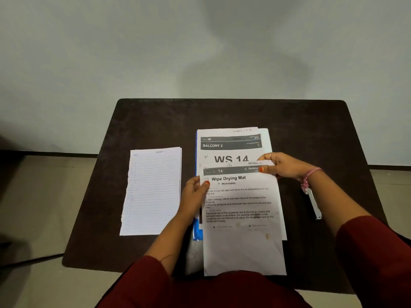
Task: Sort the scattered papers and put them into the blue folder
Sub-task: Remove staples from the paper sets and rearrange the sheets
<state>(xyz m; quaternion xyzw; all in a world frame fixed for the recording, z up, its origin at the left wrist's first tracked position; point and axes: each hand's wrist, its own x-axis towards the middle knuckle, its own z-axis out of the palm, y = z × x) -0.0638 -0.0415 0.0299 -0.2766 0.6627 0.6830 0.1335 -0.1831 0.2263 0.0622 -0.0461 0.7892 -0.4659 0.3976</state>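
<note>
From the head camera I look down on a dark brown table (155, 121) set against a pale wall (133, 52), with a strip of light floor (33, 196) showing to the left.

Both hands hold one printed sheet (242, 218) headed "Wipe Drying Mat". My left hand (194, 192) pinches its left edge near the top, thumb on the printed face and the other fingers behind the paper. My right hand (282, 166) pinches the top right corner, thumb on the front and curled fingers behind. The sheet's near end hangs over the table's near edge, above my dark red clothing (222, 292).

Beneath and beyond that sheet lies a stack of printed papers (231, 143), the top one reading "BALCONY 2" and "WS 14". The held sheet covers the near half of this stack. The stack rests on the blue folder (197, 232), of which I see only a thin blue strip along the left side and a wider piece at the near left corner, just beside my left forearm.

To the left, well apart from the folder, a pile of lined handwritten pages (153, 192) lies flat. On the right, near my right wrist, a narrow white strip (314, 205) lies on the table, partly hidden by a pink wrist thread (309, 176); I cannot tell what the strip is.
</note>
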